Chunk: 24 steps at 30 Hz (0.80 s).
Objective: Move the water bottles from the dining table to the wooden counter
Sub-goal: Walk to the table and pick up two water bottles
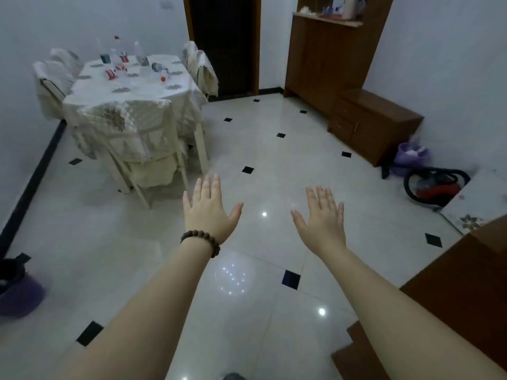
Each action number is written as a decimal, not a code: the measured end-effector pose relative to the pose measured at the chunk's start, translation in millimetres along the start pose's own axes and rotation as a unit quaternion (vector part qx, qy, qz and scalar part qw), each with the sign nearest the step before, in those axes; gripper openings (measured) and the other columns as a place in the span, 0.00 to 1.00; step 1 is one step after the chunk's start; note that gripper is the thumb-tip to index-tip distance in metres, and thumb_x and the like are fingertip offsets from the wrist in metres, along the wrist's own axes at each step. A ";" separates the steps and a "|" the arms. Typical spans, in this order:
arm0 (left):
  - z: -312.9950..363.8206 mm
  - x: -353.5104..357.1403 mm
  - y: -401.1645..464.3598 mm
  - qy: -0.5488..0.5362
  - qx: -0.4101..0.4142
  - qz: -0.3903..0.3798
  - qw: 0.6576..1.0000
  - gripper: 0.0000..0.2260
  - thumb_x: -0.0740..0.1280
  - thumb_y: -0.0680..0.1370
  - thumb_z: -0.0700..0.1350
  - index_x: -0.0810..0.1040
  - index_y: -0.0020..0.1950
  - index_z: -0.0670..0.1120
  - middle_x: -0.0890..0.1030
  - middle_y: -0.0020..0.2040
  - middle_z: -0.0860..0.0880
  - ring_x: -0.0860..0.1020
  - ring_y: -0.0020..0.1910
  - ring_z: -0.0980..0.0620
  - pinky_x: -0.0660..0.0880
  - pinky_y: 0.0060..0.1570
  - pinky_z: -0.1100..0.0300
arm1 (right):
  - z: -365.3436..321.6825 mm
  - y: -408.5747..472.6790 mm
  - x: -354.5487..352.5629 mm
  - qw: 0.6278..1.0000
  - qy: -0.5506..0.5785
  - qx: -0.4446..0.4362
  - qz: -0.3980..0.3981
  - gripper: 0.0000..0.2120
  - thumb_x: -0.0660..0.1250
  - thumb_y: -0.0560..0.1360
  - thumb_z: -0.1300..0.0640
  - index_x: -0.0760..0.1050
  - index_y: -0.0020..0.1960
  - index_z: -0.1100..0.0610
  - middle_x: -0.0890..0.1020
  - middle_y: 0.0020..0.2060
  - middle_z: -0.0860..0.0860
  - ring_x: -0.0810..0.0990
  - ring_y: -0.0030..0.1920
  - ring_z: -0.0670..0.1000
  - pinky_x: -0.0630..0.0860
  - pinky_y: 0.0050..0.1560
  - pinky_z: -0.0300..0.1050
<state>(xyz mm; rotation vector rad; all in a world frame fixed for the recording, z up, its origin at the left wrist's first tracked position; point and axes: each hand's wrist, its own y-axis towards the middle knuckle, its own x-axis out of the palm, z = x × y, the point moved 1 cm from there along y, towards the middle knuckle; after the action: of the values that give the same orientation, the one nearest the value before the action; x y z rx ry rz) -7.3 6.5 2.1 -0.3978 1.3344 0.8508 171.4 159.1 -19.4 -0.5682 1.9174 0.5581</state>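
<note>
Across the tiled room, clear plastic water bottles [120, 61] crowd the cloth-covered dining table [129, 97]; none appears moved, and the left hand [208, 209] and right hand [323, 218] hover empty, fingers spread.

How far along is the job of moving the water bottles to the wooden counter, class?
Nothing looks done: the water bottles, some upright and some lying down, are all on the dining table. Nothing is in hand: the left hand and right hand are open over the floor. Every bottle is left to carry to the wooden counter.
</note>
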 end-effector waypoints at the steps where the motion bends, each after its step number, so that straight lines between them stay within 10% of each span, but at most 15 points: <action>1: 1.4 3.8 5.1 0.006 -0.001 -0.003 1.000 0.36 0.51 0.77 0.65 0.45 0.79 0.48 0.51 0.79 0.49 0.46 0.77 0.51 0.43 0.74 0.46 | 2.5 5.2 1.5 1.000 -0.006 0.002 0.002 0.33 0.50 0.79 0.39 0.44 0.78 0.50 0.46 0.78 0.51 0.39 0.77 0.49 0.36 0.76 0.54; 24: 32.1 111.7 397.9 0.007 -0.002 -0.013 1.000 0.35 0.53 0.77 0.64 0.47 0.78 0.48 0.53 0.78 0.47 0.48 0.77 0.49 0.46 0.74 0.45 | 6.2 412.8 53.1 0.999 -0.036 0.010 -0.006 0.31 0.51 0.80 0.41 0.48 0.78 0.52 0.48 0.78 0.51 0.41 0.78 0.50 0.37 0.76 0.55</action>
<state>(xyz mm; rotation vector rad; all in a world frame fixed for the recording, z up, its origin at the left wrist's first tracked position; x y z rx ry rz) -276.4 321.4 -13.6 -0.4249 1.3378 0.8309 -96.0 478.1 -17.2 -0.5391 1.8494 0.5447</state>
